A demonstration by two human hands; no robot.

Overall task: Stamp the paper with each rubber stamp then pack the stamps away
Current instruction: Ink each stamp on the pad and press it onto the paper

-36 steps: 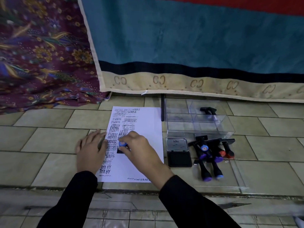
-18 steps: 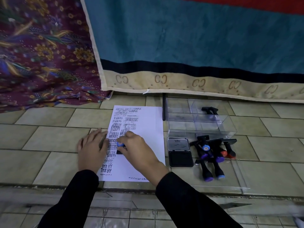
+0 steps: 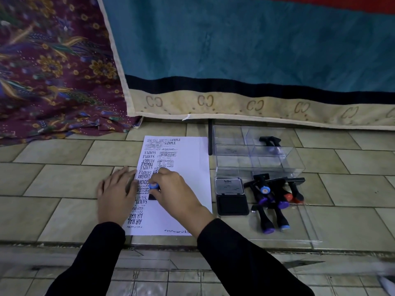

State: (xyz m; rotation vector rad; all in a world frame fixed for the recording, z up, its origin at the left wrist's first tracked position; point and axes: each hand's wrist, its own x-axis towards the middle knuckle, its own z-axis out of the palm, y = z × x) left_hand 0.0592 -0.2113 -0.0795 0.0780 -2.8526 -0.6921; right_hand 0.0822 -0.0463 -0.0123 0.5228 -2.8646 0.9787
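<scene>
Left hand (image 3: 116, 194) flat on paper (image 3: 188, 189); right hand (image 3: 175, 193) grips stamp (image 3: 153, 186).

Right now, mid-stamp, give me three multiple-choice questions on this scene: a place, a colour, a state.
1. The ink pad lies where from the paper? A. left B. right C. on it
2. Cap colour of the stamp in the right hand? A. blue B. red C. yellow
3. The left hand is: A. gripping a stamp B. lifting the ink pad C. flat on the paper
1 B, it sits beside the paper's right edge. 2 A, blue shows in the grip. 3 C, it rests straight-fingered on the paper's left edge.
</scene>
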